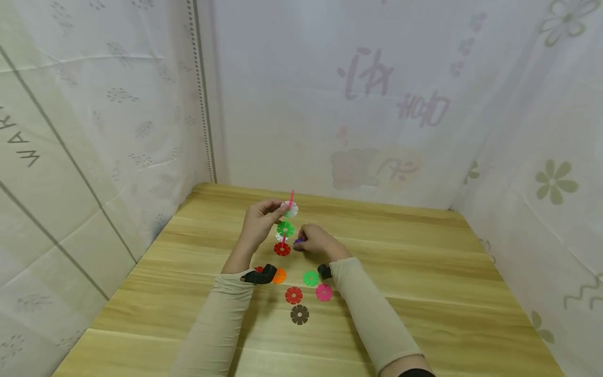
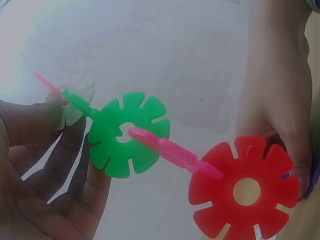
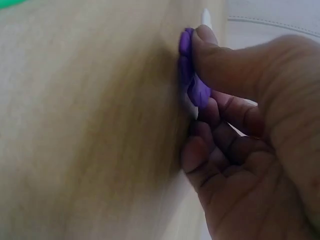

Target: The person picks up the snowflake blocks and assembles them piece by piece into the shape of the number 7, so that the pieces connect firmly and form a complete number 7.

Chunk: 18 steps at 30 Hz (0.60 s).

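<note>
Brown disc (image 1: 299, 320): flat on table (image 1: 424, 256)
Left hand (image 1: 257, 226): pinches disc chain (image 1: 281, 229)
Right hand (image 1: 319, 242): pinches purple disc (image 3: 185, 55)

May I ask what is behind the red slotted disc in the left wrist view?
Through the hole in the red slotted disc, tabletop shows; the right hand and a purple piece appear past it, their covered parts hidden.

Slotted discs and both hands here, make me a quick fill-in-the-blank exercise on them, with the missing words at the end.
The pinched disc in the right hand is ____.
In the head view, the bottom disc of the chain held by the left hand is ____.
On the table, the loose disc nearest the pink disc is ____.

Missing words: purple; red; green.
</note>
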Tool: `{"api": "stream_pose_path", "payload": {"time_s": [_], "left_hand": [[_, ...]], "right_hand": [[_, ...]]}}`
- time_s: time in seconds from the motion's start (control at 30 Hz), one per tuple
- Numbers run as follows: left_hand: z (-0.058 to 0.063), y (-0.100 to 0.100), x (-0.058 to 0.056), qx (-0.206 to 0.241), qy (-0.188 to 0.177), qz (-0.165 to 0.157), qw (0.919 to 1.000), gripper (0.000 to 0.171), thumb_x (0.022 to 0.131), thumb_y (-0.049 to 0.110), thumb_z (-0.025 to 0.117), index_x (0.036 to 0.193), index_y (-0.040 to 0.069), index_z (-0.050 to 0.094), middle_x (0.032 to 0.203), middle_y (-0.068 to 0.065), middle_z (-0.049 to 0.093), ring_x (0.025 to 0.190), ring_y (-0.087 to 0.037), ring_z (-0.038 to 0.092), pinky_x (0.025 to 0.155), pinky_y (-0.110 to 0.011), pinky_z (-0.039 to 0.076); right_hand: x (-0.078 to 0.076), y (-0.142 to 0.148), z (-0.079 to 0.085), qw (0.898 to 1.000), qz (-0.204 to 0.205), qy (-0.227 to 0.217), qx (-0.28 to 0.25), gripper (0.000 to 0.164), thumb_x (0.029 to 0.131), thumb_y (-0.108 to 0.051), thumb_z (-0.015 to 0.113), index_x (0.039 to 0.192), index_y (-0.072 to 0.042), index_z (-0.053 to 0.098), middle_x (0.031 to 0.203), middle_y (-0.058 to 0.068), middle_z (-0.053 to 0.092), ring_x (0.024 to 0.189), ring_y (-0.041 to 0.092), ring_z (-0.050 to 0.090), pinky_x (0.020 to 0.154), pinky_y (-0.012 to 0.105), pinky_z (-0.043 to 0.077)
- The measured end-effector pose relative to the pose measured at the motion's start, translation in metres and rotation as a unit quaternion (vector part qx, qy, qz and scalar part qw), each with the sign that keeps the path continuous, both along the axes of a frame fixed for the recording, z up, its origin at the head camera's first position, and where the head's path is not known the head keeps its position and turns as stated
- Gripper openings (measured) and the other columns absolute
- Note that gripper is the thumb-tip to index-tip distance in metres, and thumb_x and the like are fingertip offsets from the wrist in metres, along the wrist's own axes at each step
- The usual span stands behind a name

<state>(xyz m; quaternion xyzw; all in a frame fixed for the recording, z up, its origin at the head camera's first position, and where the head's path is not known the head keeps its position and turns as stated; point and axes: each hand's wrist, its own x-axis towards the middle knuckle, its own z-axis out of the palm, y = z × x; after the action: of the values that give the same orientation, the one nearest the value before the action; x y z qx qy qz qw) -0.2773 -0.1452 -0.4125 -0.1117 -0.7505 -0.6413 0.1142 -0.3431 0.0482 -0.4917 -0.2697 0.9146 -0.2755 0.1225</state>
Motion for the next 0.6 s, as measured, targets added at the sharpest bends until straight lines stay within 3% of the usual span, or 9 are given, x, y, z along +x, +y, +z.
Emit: {"api": "stream_pose_path", "payload": {"time_s": [0.17, 0.33, 0.47, 0.6], "left_hand": [[0.000, 0.000, -0.001, 0.025, -0.014, -0.020, 0.9994, 0.029, 0.098, 0.028, 0.068, 0.107, 0.001, 0.072, 0.103, -0.013, 0.069, 0.095, -0.030, 0.063, 0.078, -0.033, 0.058], [0.002, -0.001, 0.001, 0.040, -0.027, -0.030, 0.9984, 0.031, 0.099, 0.026, 0.066, 0.111, -0.002, 0.070, 0.106, -0.014, 0.067, 0.096, -0.024, 0.063, 0.082, -0.032, 0.057], [0.002, 0.000, 0.001, 0.052, -0.031, -0.039, 0.9974, 0.031, 0.100, 0.025, 0.066, 0.112, -0.003, 0.069, 0.105, -0.012, 0.067, 0.095, -0.020, 0.063, 0.083, -0.032, 0.056], [0.003, 0.003, 0.001, 0.071, -0.038, -0.062, 0.9949, 0.030, 0.100, 0.023, 0.066, 0.113, -0.004, 0.069, 0.103, -0.008, 0.067, 0.094, -0.019, 0.063, 0.083, -0.031, 0.056]], "right_hand": [[0.004, 0.006, 0.002, 0.999, -0.007, -0.017, -0.031, 0.020, 0.099, -0.024, 0.068, 0.101, -0.007, 0.056, 0.091, 0.003, 0.062, 0.080, 0.014, 0.055, 0.075, 0.029, 0.049], [0.008, 0.018, 0.005, 0.991, -0.022, -0.011, -0.132, 0.015, 0.098, -0.023, 0.068, 0.102, -0.010, 0.062, 0.089, 0.003, 0.067, 0.077, 0.027, 0.065, 0.064, 0.030, 0.054], [0.014, 0.032, 0.018, 0.968, -0.044, 0.001, -0.247, 0.018, 0.099, -0.030, 0.066, 0.107, -0.013, 0.068, 0.087, 0.003, 0.070, 0.077, 0.039, 0.065, 0.057, 0.032, 0.054], [0.025, 0.041, 0.041, 0.927, -0.056, 0.009, -0.371, 0.026, 0.099, -0.030, 0.066, 0.113, -0.008, 0.069, 0.091, 0.009, 0.070, 0.076, 0.030, 0.064, 0.060, 0.031, 0.055]]}}
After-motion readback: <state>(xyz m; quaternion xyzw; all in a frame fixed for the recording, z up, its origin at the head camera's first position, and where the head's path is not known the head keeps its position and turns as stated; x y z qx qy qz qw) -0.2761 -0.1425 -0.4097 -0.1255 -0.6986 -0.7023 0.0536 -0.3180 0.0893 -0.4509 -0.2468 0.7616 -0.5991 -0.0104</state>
